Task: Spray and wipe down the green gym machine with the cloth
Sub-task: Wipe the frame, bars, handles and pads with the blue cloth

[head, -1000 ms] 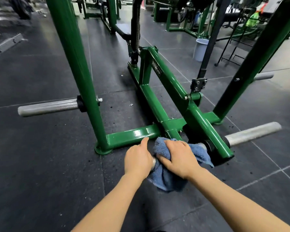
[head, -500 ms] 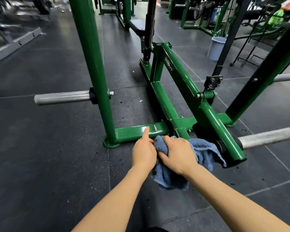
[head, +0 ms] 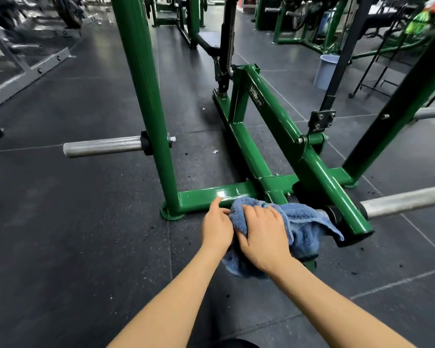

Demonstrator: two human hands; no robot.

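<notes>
— What has changed nearest the person over the last second?

— Little in the hands themselves. The right hand (head: 263, 237) still lies on the blue cloth (head: 296, 227), its fingers (head: 255, 212) curled into the bunched fabric and gripping it. The left hand (head: 217, 228) stays just beside it, forefinger stretched forward and the other fingers loosely curled; whether they pinch the cloth's edge cannot be told.

— And the cloth?

— It hangs bunched under the right fingers, and its top edge now touches the low crossbar (head: 211, 195) of the green gym machine (head: 309, 162), just ahead of the fingertips. A second ago it sat short of that bar, so the person has leaned in.

— What lies beyond the fingers?

— The crossbar shines right at the left forefinger's tip. To the left of the fingers a steel peg (head: 102, 146) sticks out of the upright post (head: 146, 96); far beyond, to the right, stands a pale bin (head: 327, 71).

— Meaning for the task?

— Probably the wiping of the base is starting; no spray bottle shows, and the uprights likely remain.
</notes>
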